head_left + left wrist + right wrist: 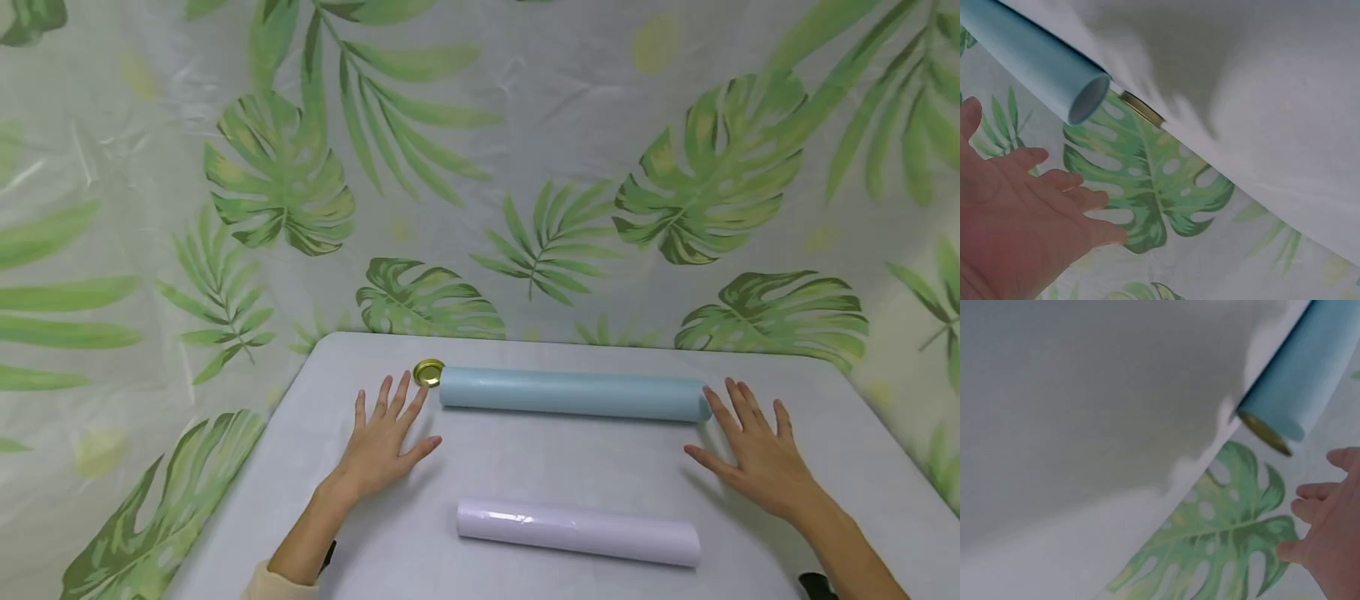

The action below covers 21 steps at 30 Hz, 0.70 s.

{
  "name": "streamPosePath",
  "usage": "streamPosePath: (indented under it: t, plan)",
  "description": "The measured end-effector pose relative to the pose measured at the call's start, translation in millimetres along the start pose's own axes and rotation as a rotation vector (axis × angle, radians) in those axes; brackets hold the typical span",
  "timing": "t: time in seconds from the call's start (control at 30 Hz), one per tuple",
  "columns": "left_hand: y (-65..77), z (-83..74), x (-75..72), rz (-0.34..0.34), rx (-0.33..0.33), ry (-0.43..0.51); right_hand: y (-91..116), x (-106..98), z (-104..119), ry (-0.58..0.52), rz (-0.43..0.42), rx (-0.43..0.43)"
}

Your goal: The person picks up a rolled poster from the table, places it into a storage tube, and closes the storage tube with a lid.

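A light blue cardboard tube (573,394) lies crosswise on the white table. Its left end (1090,100) is hollow and uncovered in the left wrist view, while a gold cap (1265,433) closes the right end. Beside the hollow end rests a round gold lid (429,372). My left hand (382,450), fingers spread, is just short of the tube's left end and the lid. At the other end, my right hand (765,462) is spread with fingertips close to the tube; whether they touch cannot be seen. Neither hand holds anything.
A shorter pale lavender roll (577,533) with a glossy surface lies nearer the front, roughly parallel to the tube. The white tabletop (570,462) ends at the back against a leaf-printed sheet (555,150).
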<state>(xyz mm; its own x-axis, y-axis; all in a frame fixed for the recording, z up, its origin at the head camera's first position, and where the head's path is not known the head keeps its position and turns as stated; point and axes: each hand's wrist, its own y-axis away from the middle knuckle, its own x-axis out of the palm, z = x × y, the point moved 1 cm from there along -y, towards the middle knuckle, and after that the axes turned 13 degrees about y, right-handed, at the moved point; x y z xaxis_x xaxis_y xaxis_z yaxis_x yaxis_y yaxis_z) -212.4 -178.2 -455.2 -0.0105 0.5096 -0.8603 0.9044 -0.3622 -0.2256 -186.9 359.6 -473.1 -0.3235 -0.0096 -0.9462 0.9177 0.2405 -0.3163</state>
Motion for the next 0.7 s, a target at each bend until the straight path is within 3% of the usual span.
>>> streamPosePath:
  t: [0.37,0.7]
  plan:
    - [7.0,-30.5,10.7,0.093,0.100,-0.015,-23.5,0.3,29.4,-0.018,0.002,-0.077]
    - [11.6,-51.3,31.7,0.168,0.200,-0.021,-37.6,2.5,45.5,-0.030,-0.019,-0.122]
